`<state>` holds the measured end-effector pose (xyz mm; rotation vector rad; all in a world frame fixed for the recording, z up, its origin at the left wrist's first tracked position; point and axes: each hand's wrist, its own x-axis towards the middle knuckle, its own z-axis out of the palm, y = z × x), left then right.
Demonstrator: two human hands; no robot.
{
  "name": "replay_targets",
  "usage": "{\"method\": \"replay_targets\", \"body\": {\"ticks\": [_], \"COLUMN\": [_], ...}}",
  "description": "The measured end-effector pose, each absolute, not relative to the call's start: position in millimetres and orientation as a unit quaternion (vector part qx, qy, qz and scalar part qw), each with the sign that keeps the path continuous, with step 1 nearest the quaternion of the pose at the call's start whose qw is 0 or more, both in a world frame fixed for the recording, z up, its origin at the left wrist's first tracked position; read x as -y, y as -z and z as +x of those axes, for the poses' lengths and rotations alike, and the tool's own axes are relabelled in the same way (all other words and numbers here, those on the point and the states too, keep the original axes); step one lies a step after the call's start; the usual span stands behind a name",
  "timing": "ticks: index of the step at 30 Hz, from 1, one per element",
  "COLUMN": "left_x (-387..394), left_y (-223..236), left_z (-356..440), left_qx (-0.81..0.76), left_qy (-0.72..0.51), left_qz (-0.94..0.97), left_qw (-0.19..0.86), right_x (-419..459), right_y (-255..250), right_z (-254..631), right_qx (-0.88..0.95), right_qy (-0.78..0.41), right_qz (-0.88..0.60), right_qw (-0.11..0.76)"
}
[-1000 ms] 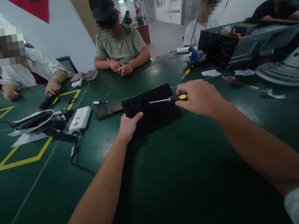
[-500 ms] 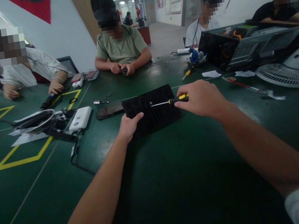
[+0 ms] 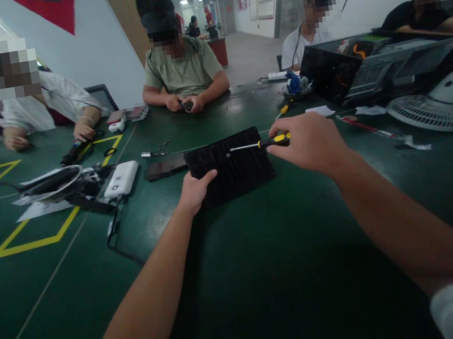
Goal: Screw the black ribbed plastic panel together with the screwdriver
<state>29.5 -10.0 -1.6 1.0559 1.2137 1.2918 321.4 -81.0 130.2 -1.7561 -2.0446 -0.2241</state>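
A flat black panel with raised ribs (image 3: 240, 176) is tilted up over the green table in front of me. My left hand (image 3: 197, 190) grips its left edge, thumb on the near face and fingers hidden behind. In my right hand (image 3: 305, 137) is a screwdriver (image 3: 274, 140) with a black and yellow handle, pinched between thumb and fingers. Its thin metal shaft points left across the panel. The tip lies close to a small round silver spot (image 3: 228, 155) on the panel; whether they touch I cannot tell.
A white power bank (image 3: 122, 179) and a heap of cables and parts (image 3: 65, 183) lie left. Small metal pieces (image 3: 158, 148) are behind the panel. Rightward are a second screwdriver (image 3: 284, 109), a white fan (image 3: 432, 111) and computer cases (image 3: 387, 69). Several people sit around the table (image 3: 269, 277).
My right hand and the screwdriver have shifted slightly up and right, and the tip has moved from the silver spot to just above it. My left hand and the panel stay nearly still.
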Motion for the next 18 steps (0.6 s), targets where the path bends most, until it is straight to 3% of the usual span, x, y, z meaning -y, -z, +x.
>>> {"method": "replay_targets", "body": {"ticks": [18], "left_x": [7.5], "left_y": [3.8], "left_z": [27.3], "left_qx": [-0.504], "left_qy": [-0.532], "left_qz": [0.447], "left_qw": [0.513], "right_x": [83.1], "right_y": [-131.1], "right_z": [315.4], "right_qx": [0.746], "right_qy": [0.075], "right_qz": [-0.632], "right_qw": [0.194]}}
